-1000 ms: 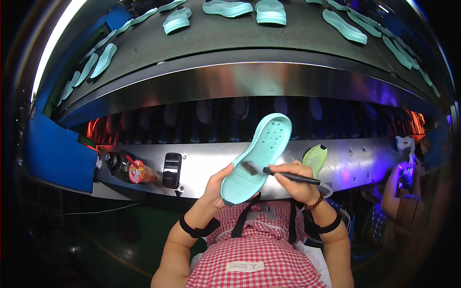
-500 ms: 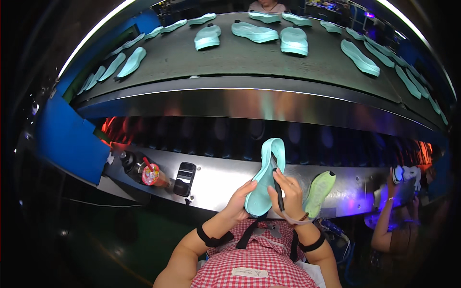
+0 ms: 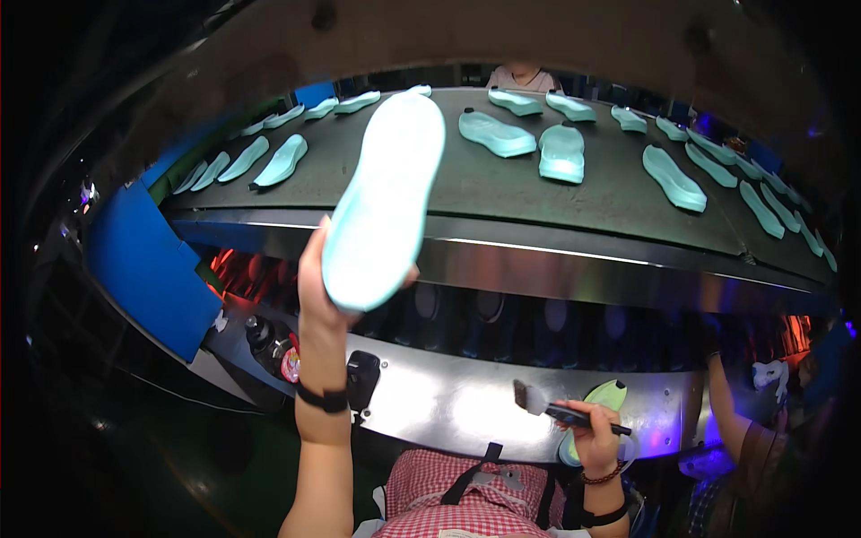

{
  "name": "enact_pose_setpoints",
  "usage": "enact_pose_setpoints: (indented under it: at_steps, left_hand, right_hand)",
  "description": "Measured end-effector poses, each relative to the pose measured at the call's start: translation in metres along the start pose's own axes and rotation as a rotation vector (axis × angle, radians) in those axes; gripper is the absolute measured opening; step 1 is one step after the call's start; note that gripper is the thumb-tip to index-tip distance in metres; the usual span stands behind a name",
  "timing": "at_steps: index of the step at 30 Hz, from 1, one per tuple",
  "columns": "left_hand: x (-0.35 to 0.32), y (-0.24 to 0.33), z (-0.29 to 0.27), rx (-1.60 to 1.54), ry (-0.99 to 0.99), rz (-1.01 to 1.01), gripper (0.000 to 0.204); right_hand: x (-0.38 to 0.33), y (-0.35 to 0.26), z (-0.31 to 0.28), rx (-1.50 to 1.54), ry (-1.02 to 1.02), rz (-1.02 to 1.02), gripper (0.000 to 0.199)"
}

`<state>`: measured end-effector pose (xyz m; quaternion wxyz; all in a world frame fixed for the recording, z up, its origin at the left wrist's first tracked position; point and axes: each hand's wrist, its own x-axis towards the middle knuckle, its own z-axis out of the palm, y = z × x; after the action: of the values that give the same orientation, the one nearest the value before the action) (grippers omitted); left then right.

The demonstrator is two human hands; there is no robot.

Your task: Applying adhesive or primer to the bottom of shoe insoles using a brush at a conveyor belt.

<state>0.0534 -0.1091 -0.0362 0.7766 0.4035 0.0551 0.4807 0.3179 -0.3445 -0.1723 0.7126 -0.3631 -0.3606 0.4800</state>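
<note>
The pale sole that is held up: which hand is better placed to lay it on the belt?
Probably the left hand: its fingers already grip the pale sole, raised beside the belt. The right hand is low and holds a brush.

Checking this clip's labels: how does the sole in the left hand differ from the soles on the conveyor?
The held sole is lifted in the left hand, tilted up on end; the belt soles lie flat on the conveyor. The held one looks paler, almost white; the belt ones are deeper mint. All share the same shoe-sole shape.
</note>
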Motion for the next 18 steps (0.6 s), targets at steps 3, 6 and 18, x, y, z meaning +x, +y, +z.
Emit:
enact_pose_setpoints:
  at_steps: [3, 6, 18]
  left_hand:
    - [0.046, 0.054, -0.048, -0.395, 0.196, 0.16, 0.049]
    - [0.082, 0.067, -0.063, -0.444, 0.617, 0.313, 0.066]
    - [0.206, 0.03, -0.053, 2.263, 0.138, -0.066, 0.065]
  right_hand:
    - [0.006, 0.009, 0.007, 0.02, -0.053, 0.085, 0.039]
    - [0.011, 0.017, -0.002, 0.083, -0.002, 0.099, 0.039]
    - [0.023, 0.062, -0.052, 0.265, 0.28, 0.249, 0.037]
